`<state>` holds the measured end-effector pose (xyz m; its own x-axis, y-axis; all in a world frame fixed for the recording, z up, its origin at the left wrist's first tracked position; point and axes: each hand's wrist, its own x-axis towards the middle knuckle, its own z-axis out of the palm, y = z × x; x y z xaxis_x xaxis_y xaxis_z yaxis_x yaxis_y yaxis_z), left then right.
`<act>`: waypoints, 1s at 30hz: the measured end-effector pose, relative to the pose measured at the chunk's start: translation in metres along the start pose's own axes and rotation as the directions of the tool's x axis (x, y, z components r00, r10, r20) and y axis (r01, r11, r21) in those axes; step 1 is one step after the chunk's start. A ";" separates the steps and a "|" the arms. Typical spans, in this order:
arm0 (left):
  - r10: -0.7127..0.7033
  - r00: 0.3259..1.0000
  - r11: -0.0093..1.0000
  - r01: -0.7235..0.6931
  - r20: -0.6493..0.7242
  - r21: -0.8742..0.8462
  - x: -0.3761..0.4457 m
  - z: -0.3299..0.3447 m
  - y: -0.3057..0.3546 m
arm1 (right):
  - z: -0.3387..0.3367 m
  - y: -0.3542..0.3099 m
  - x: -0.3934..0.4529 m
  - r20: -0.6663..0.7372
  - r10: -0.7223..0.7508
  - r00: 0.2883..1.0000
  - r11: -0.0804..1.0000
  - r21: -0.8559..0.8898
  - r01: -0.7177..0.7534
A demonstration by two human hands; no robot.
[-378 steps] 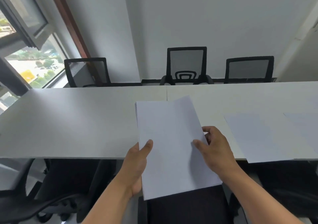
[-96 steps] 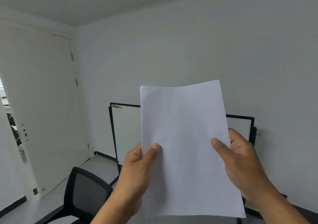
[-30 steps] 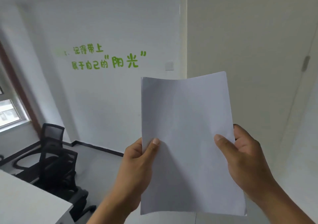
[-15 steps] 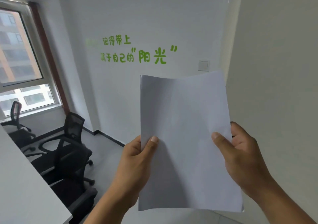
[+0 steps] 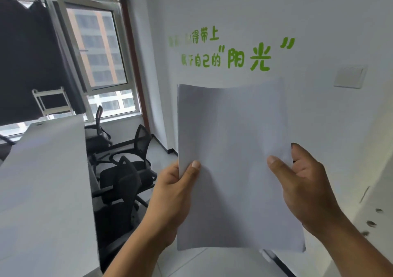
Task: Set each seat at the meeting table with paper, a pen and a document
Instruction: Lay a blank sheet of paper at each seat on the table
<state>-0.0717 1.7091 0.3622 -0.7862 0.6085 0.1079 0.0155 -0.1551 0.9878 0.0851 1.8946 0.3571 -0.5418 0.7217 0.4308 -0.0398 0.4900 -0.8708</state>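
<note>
At the far left the white bench (image 5: 46, 170) runs away toward the window (image 5: 100, 49), and the part of its top in view carries no paper, pen or document. Just to its right, along its near side, stand black mesh office chairs (image 5: 125, 176), tucked close to the bench edge; how many there are is hard to say, since they overlap and the picture is smeared there, but at least three seats seem to line this side.

Moving right, the left hand (image 5: 172, 193) grips the left edge of the paper stack (image 5: 231, 159), thumb laid over the front face and fingers curled behind. The stack is held upright in the air in front of the chest, well apart from the bench, its top edge bowing slightly. On its right side the right hand (image 5: 306, 187) pinches the edge, thumb across the front and fingers behind. Beyond it the white wall bears green lettering (image 5: 236, 53) and a light switch (image 5: 348, 77).

As a judgement, the task is at an early stage: the seats on this side have nothing set out, the sheets are all in the hands, and no pens or documents appear anywhere. Left to do here: lay one sheet before each chair, then add pens and documents.
</note>
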 end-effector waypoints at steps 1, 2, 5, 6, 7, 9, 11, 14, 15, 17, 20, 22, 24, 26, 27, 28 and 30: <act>0.005 1.000 1.000 -0.004 -0.016 0.004 0.008 0.002 -0.001 | 0.001 0.006 0.012 0.020 -0.005 1.000 1.000 0.014 0.004; 0.009 0.999 1.000 -0.009 -0.040 0.002 0.018 0.004 -0.003 | 0.004 0.014 0.029 0.043 -0.006 0.999 1.000 0.030 0.004; 0.002 0.993 1.000 -0.003 -0.120 -0.014 0.046 0.010 -0.006 | 0.020 0.029 0.070 0.093 -0.006 0.996 0.995 0.098 -0.003; 0.001 0.990 1.000 -0.005 -0.141 -0.027 0.056 0.010 -0.007 | 0.027 0.036 0.084 0.114 -0.018 0.993 0.993 0.117 0.005; 0.000 0.989 0.999 -0.006 -0.151 -0.039 0.062 0.011 -0.008 | 0.032 0.040 0.093 0.135 -0.022 0.991 0.991 0.134 0.004; 0.007 0.982 0.999 -0.014 -0.189 -0.031 0.082 0.011 -0.015 | 0.047 0.051 0.117 0.166 -0.026 0.986 0.986 0.165 -0.002; 0.016 0.975 1.000 -0.016 -0.223 0.000 0.102 0.008 -0.022 | 0.063 0.064 0.140 0.194 -0.013 0.981 0.983 0.181 -0.022; 0.028 0.961 0.999 -0.020 -0.277 0.033 0.145 -0.003 -0.034 | 0.095 0.084 0.180 0.248 -0.040 0.968 0.979 0.204 -0.012; 0.022 0.956 0.999 -0.011 -0.292 0.041 0.155 -0.007 -0.037 | 0.102 0.090 0.192 0.260 -0.043 0.965 0.980 0.201 -0.010; 0.028 0.946 0.999 -0.014 -0.323 0.045 0.188 -0.014 -0.046 | 0.124 0.100 0.223 0.273 -0.057 0.960 0.980 0.201 0.001; 0.041 0.935 0.998 -0.019 -0.351 0.066 0.247 -0.026 -0.053 | 0.157 0.114 0.276 0.311 -0.058 0.949 0.976 0.216 -0.011; 0.039 0.925 0.997 -0.010 -0.378 0.079 0.282 -0.034 -0.055 | 0.177 0.121 0.309 0.338 -0.075 0.938 0.978 0.207 0.003; 0.041 0.919 0.997 -0.014 -0.393 0.070 0.311 -0.041 -0.051 | 0.194 0.124 0.335 0.345 -0.079 0.935 0.976 0.217 0.002; 0.043 0.913 0.997 -0.015 -0.406 0.071 0.343 -0.050 -0.047 | 0.214 0.126 0.366 0.334 -0.086 0.939 0.972 0.233 0.007; 0.048 0.909 0.997 -0.018 -0.415 0.076 0.357 -0.055 -0.044 | 0.224 0.126 0.380 0.346 -0.089 0.934 0.971 0.239 0.004; 0.055 0.905 0.997 -0.024 -0.422 0.079 0.370 -0.060 -0.041 | 0.235 0.127 0.393 0.361 -0.096 0.928 0.968 0.250 0.003; 0.067 0.898 0.995 -0.031 -0.435 0.090 0.393 -0.071 -0.038 | 0.258 0.126 0.417 0.385 -0.126 0.914 0.961 0.278 0.016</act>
<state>-0.4249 1.8985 0.3593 -0.9736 0.1978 0.1142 0.0953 -0.1030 0.9901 -0.3623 2.1309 0.3655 -0.8138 0.4093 0.4125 -0.2798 0.3461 -0.8955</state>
